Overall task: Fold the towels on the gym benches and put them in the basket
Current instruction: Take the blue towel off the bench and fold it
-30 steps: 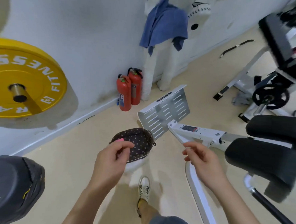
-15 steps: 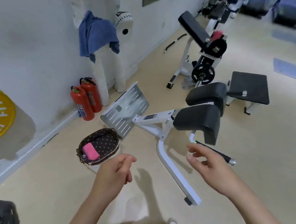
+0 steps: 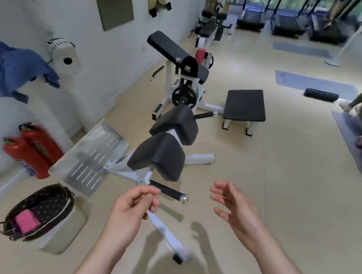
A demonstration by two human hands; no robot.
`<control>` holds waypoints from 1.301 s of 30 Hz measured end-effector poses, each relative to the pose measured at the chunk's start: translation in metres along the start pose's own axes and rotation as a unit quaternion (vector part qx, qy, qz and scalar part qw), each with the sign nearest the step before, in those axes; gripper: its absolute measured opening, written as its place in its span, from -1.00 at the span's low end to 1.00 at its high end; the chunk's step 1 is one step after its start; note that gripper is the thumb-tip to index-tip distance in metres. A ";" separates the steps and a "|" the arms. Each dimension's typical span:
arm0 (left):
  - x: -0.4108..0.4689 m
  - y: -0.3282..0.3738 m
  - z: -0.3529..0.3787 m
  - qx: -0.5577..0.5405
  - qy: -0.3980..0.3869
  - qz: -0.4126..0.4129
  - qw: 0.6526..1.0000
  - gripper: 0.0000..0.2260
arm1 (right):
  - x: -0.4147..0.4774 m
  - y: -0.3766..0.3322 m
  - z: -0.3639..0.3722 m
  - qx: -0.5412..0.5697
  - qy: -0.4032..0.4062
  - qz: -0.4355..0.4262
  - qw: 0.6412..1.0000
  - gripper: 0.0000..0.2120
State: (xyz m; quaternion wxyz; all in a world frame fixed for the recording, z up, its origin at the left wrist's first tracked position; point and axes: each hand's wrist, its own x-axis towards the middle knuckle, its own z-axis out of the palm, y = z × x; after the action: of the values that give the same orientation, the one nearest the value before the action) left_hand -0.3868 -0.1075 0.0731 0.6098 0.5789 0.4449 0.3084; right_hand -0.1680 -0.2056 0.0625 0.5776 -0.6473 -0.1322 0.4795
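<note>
the blue label on the two red fire extinguishers (image 3: 32, 150) is too blurred to read, and other writing i cannot make out.

compared with half a second ago, the view is turned more to the right and lifted. the yellow weight plate at the left edge is gone from the picture, and the basket (image 3: 65, 193) now sits lower and more to the left, on the floor beside the wall. both hands are higher and nearer to the padded bench (image 3: 160, 156).

the left hand (image 3: 130, 209) has loosely curled fingers with the thumb close to the index finger, and it holds nothing. the right hand (image 3: 237, 211) is spread wide, fingers straight and apart, also empty.

the basket is oval, with a dark dotted fabric lining and a pale outer wall. a pink towel (image 3: 26, 223), folded to a small rectangle, lies inside it. a blue towel (image 3: 18, 69) hangs crumpled on a white stand at the wall. a pink-red cloth (image 3: 200, 55) shows on the white frame behind the sloped black pad. the bench pads are black and smooth, the foot plate (image 3: 93, 155) is slotted grey metal.
</note>
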 end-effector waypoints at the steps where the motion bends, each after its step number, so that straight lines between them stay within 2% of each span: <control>1: 0.003 0.003 0.028 0.006 -0.011 -0.004 1.000 -0.78 | 0.003 -0.012 -0.025 -0.002 0.016 -0.012 1.000 -0.69; 4: 0.019 0.016 0.098 0.045 -0.020 0.013 0.999 -0.75 | 0.016 -0.057 -0.086 -0.032 0.003 -0.065 0.997 -0.77; 8: 0.051 0.028 0.154 0.136 0.027 0.059 0.989 -0.72 | 0.049 -0.111 -0.143 -0.065 -0.006 -0.084 0.994 -0.83; 12: 0.094 0.043 0.191 0.188 0.022 0.058 0.980 -0.75 | 0.097 -0.139 -0.176 -0.088 0.017 -0.095 0.991 -0.84; 15: 0.136 0.057 0.221 0.211 0.023 0.051 0.976 -0.74 | 0.143 -0.154 -0.190 -0.147 0.013 -0.120 0.982 -0.84; 18: 0.194 0.067 0.249 0.224 0.031 0.062 0.972 -0.73 | 0.202 -0.180 -0.200 -0.206 0.003 -0.164 0.965 -0.82; 22: 0.291 0.085 0.284 0.253 0.048 0.083 0.963 -0.75 | 0.289 -0.226 -0.204 -0.301 -0.020 -0.192 0.934 -0.69; 25: 0.358 0.100 0.313 0.286 0.052 0.084 0.953 -0.76 | 0.354 -0.261 -0.211 -0.405 -0.031 -0.218 0.888 -0.58; 28: 0.420 0.120 0.341 0.357 0.034 0.109 0.927 -0.71 | 0.410 -0.297 -0.220 -0.495 -0.032 -0.254 0.831 -0.48; 31: 0.478 0.143 0.367 0.447 0.010 0.152 0.881 -0.66 | 0.461 -0.325 -0.230 -0.589 -0.017 -0.263 0.764 -0.35; 33: 0.521 0.157 0.386 0.488 0.001 0.176 0.855 -0.65 | 0.498 -0.342 -0.236 -0.626 -0.010 -0.265 0.734 -0.25; 35: 0.567 0.168 0.407 0.520 -0.006 0.191 0.832 -0.65 | 0.540 -0.356 -0.243 -0.637 -0.004 -0.261 0.725 -0.16; 39: 0.664 0.172 0.453 0.571 -0.017 0.206 0.794 -0.67 | 0.637 -0.380 -0.260 -0.624 -0.014 -0.242 0.743 -0.05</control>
State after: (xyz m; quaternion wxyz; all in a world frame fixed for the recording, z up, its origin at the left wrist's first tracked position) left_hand 0.3196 0.3130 0.0885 0.0981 0.9050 0.4001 0.1062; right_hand 0.5004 0.2084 0.0637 0.1389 -0.8028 -0.5619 0.1429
